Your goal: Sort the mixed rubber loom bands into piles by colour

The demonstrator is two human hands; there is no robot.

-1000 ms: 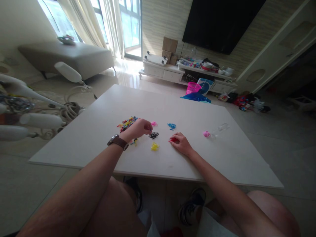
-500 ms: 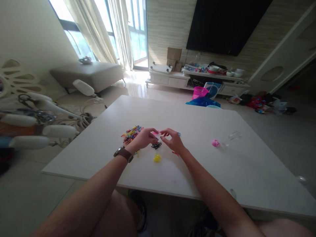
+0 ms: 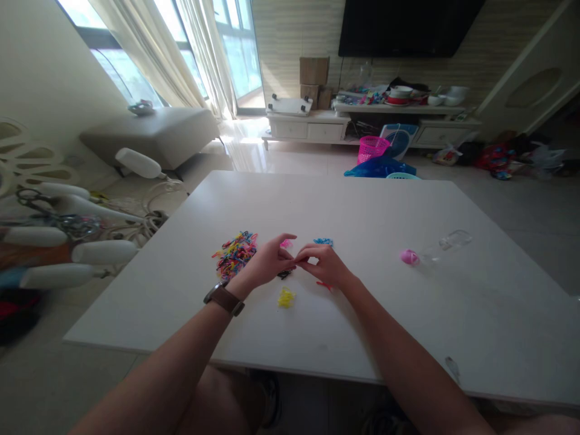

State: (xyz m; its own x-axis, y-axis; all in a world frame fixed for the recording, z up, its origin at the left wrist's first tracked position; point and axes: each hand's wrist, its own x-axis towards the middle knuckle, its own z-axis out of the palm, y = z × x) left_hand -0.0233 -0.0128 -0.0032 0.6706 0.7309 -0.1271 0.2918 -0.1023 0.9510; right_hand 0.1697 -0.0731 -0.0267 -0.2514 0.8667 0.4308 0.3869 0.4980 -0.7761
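Observation:
My left hand (image 3: pixel 270 260), with a watch (image 3: pixel 224 298) on its wrist, has its index finger raised and its thumb and other fingers closed. My right hand (image 3: pixel 328 264) pinches thumb against fingers, its tips meeting the left thumb. What lies between them is too small to make out. Beside the left hand spreads a mixed pile of small coloured rubber bands (image 3: pixel 234 257). Around both hands are single-colour groups: pink bands (image 3: pixel 286 243), blue bands (image 3: pixel 323 241), partly hidden black bands (image 3: pixel 284 275), yellow bands (image 3: pixel 286 297) and red bands (image 3: pixel 323 285).
All this lies on a white table (image 3: pixel 362 211). To the right are a pink object (image 3: pixel 409 257) and a clear plastic container (image 3: pixel 455 240) on its side. Near the front right edge lies a small clear piece (image 3: pixel 452 367). White lamp arms (image 3: pixel 104 251) stand off the left edge.
My hands have come together, fingertips now touching where there was a small gap. They sit slightly lower, uncovering more of the blue bands. The view has shifted a little.

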